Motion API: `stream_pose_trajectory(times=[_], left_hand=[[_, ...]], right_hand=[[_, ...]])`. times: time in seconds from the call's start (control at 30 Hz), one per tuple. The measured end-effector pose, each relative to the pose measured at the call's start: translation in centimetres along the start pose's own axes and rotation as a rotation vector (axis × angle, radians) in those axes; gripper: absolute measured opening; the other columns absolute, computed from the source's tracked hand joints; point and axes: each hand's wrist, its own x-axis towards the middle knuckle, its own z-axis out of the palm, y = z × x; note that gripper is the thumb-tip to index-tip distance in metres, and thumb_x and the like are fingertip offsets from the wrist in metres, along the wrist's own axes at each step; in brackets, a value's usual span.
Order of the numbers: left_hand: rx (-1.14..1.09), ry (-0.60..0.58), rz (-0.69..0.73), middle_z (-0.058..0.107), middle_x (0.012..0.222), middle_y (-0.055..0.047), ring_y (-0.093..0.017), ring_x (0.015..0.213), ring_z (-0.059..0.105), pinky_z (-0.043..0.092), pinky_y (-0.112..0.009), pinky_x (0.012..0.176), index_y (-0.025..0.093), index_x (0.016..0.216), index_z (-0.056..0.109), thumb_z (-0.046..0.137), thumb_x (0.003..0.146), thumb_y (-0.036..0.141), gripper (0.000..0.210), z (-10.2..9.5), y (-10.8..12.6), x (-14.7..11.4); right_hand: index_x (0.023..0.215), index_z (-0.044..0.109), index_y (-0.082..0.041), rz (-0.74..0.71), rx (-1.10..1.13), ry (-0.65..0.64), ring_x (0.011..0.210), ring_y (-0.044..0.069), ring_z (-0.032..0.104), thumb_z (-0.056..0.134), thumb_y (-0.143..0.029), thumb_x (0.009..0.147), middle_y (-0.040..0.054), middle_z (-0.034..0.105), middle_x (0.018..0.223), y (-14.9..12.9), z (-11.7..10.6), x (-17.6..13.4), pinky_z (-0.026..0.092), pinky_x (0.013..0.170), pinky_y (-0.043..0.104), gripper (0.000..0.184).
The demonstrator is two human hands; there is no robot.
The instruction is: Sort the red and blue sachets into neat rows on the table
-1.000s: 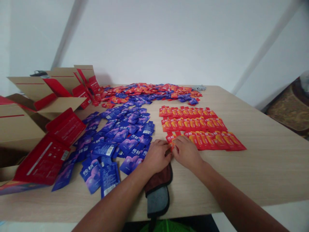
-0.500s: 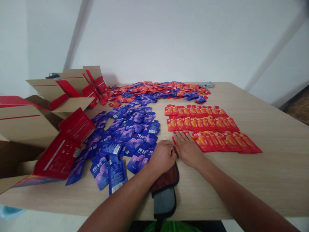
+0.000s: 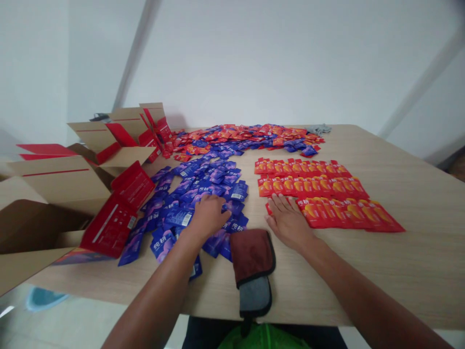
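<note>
Head view looks down on a pale wooden bench [image 3: 399, 271] strewn with small packets. The left hand [image 3: 209, 213] lies palm down on a loose heap of blue packets [image 3: 203, 194], fingers curled a little over the top ones; whether it has pinched any packet I cannot tell. The right hand [image 3: 288, 220] lies flat and spread, fingers apart, holding nothing, pressed on the near left end of the red packets [image 3: 312, 186], which are laid in three neat overlapping rows. Its fingertips cover the first packets of the closest row, and a red corner shows just beside its thumb side.

Between the two forearms, at the near edge of the bench, lies a folded cloth [image 3: 252, 269], dark red on top and grey beneath, its lower end hanging over the edge. It touches the nearest blue packets.

At the far side of the bench a mixed pile of red and blue packets [image 3: 247, 135] stretches across. On the left stand open cardboard boxes [image 3: 61, 184] with red flaps [image 3: 123, 208], the nearest flap lying against the blue heap. A white wall rises behind.
</note>
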Motion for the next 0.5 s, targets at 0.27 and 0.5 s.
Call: stream_pose_trajectory(times=[0.27, 0.5], left_hand=[[0.067, 0.047, -0.093, 0.067, 0.143, -0.012, -0.037, 0.139, 0.053, 0.043, -0.05, 0.115, 0.021, 0.135, 0.071, 0.072, 0.084, 0.049, 0.057, 0.6, -6.1, 0.2], [0.081, 0.169, -0.222, 0.072, 0.135, -0.014, -0.035, 0.127, 0.062, 0.047, -0.046, 0.11, 0.019, 0.129, 0.073, 0.063, 0.092, 0.049, 0.05, 1.1, -9.6, 0.9]], right_hand=[[0.144, 0.066, -0.013, -0.235, 0.348, 0.098, 0.145, 0.031, 0.054, 0.044, -0.039, 0.111, 0.017, 0.062, 0.153, -6.3, -2.8, 0.5, 0.038, 0.126, 0.053, 0.047], [0.137, 0.071, -0.017, -0.292, 0.554, 0.029, 0.136, 0.028, 0.062, 0.051, -0.037, 0.109, 0.0143, 0.07, 0.143, -8.9, 0.0, 0.6, 0.045, 0.122, 0.05, 0.04]])
